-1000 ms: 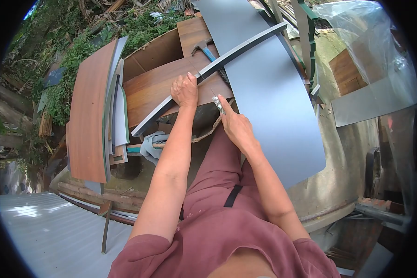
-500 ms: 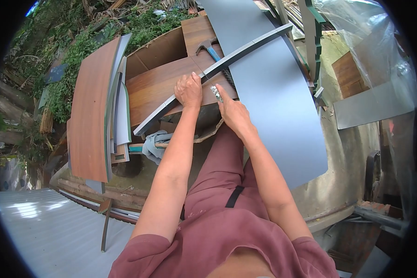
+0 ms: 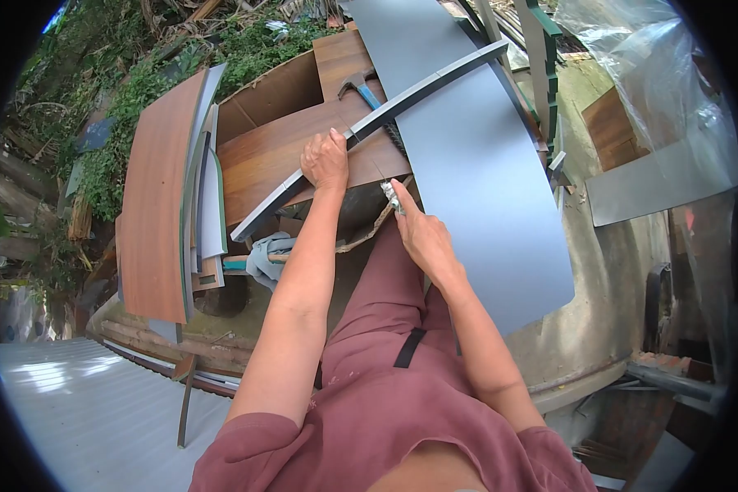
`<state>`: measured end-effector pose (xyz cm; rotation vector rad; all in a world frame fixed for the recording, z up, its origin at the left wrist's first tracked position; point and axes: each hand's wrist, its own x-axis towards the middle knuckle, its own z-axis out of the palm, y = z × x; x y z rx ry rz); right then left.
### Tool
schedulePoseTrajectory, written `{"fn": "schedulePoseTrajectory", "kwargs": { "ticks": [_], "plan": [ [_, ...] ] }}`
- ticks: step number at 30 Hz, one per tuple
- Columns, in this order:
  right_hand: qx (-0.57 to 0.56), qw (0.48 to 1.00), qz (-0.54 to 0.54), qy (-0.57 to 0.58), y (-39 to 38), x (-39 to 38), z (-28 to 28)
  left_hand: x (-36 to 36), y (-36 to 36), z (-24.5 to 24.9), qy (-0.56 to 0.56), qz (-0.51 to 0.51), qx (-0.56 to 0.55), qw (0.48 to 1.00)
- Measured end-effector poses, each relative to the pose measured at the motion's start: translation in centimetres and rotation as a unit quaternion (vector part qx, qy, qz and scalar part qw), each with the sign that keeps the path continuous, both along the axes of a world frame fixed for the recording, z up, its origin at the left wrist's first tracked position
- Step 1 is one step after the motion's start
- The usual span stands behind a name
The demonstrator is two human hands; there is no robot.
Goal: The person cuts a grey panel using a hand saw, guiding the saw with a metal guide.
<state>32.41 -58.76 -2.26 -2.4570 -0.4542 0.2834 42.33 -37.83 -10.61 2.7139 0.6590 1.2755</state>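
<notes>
The person wore a faded maroon short-sleeved shirt (image 3: 385, 435) and matching trousers (image 3: 385, 287), with a short black strap (image 3: 407, 348) slanting across the trousers. Below the sleeves the arms, left hand (image 3: 326, 160) and right hand (image 3: 421, 234) were bare.

Head view: worn on the head, looks steeply down and forward, close.
Centre: left hand (image 3: 326, 160) at 12 o'clock, right hand (image 3: 420, 234) beside it.
</notes>
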Motion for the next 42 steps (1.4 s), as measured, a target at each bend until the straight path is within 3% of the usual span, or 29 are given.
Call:
{"fn": "schedulePoseTrajectory", "kwargs": {
  "ticks": [8, 17, 30, 42],
  "plan": [
    [0.005, 1.000, 0.014, 0.010, 0.1, 0.6, 1.9, -0.6, -0.6, 0.5, 0.001, -0.014, -0.008, 1.000],
    [0.005, 0.999, 0.022, -0.042, 5.5, 6.6, -0.4, -1.0, -0.8, 0.9, 0.003, -0.018, -0.022, 1.000],
    [0.003, 1.000, -0.001, 0.022, -0.8, -1.6, 0.2, -1.2, -0.8, 0.7, 0.004, -0.018, -0.019, 1.000],
    [-0.002, 0.999, 0.044, 0.006, -1.5, -0.4, 5.5, -1.6, -1.0, 1.0, 0.013, -0.023, -0.026, 0.999]
  ]
}}
